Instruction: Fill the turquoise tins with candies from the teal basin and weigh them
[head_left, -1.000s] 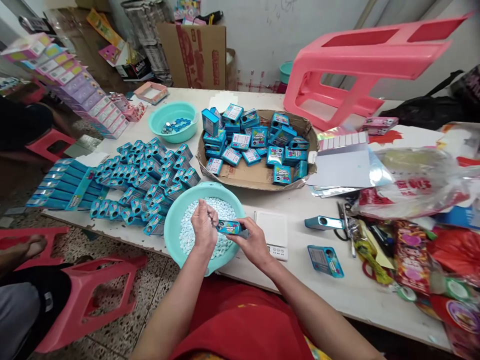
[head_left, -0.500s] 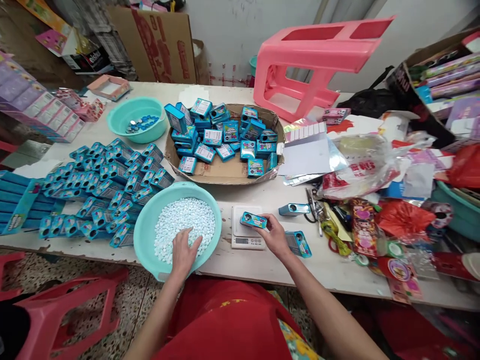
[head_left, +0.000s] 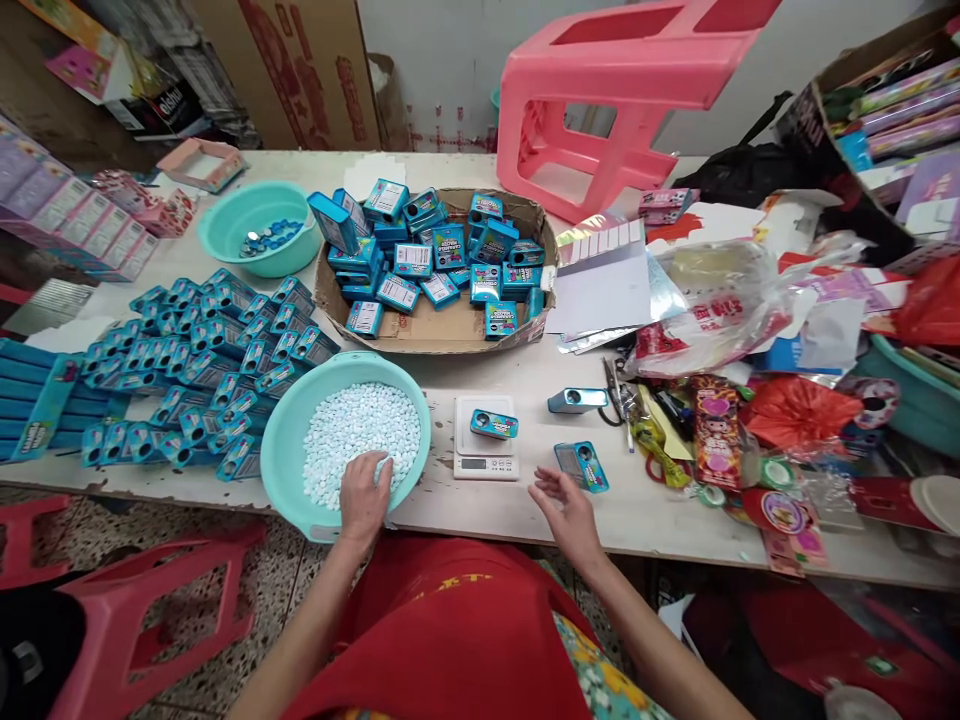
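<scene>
Half a second ago the right hand had the glossy blue box held over the flat white scale; now it lies on there, its round dark hole showing, and that hand has drawn back, grip released, fingers loosely spread beside the scale. The left hand stays over small, rounded, pale pellets in the smooth turquoise bowl; I can't tell whether its grip holds any.

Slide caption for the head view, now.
Left hand over a round turquoise plastic basin of small white pellets; open right hand beside a flat white scale carrying a small blue box.
</scene>
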